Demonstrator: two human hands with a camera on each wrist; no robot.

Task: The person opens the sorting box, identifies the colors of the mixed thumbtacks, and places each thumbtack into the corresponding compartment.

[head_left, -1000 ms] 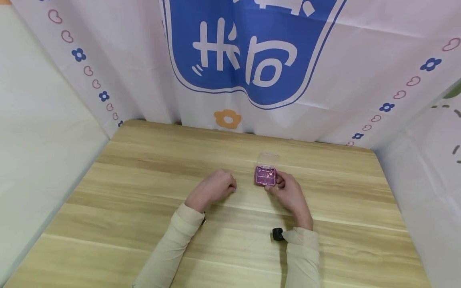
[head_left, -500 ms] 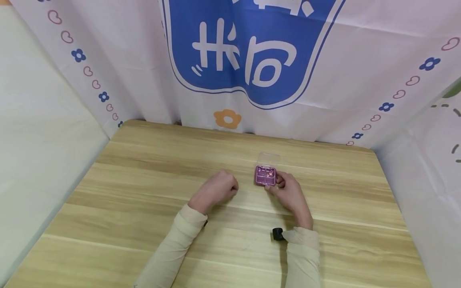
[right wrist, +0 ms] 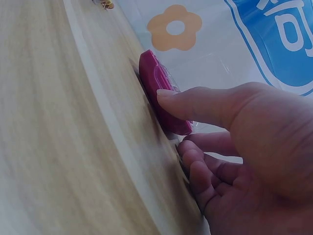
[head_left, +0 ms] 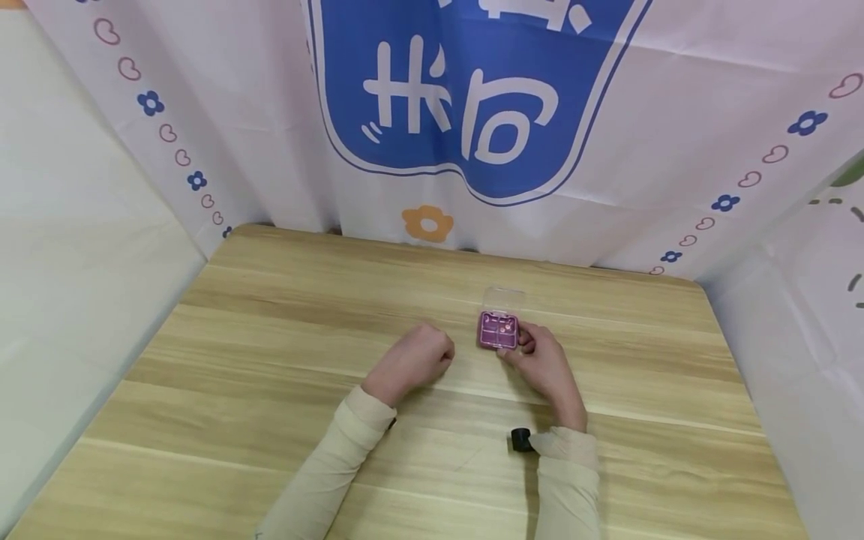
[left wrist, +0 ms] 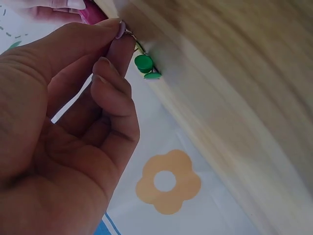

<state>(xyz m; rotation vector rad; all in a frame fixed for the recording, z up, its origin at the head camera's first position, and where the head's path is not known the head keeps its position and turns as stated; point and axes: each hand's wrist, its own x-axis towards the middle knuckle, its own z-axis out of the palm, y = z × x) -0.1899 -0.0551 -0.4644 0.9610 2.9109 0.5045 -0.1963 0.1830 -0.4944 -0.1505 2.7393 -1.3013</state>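
A small purple pill box [head_left: 498, 330] with four-way dividers lies on the table, its clear lid [head_left: 504, 299] flipped back. Small pale and orange bits sit in its rear compartments. My right hand [head_left: 542, 364] grips it at the lower right, thumb on the front wall [right wrist: 164, 110]. To the left of the box, my left hand [head_left: 417, 360] is low over the table. Between thumb and index finger it pinches a pale lilac thumbtack [left wrist: 121, 30], its pin showing. Green thumbtacks [left wrist: 144, 63] lie beside those fingertips; the left hand hides them in the head view.
The wooden table [head_left: 270, 330] ends at a white curtain [head_left: 594, 180] with a blue emblem behind it. White panels flank both sides. A black wrist camera [head_left: 521, 439] juts out inside the right sleeve. Small yellow and red things [right wrist: 106, 4] lie on the table farther left.
My left hand has shifted slightly right, closer to the box, and its fingers have turned further under. My right hand and the box have stayed in place.
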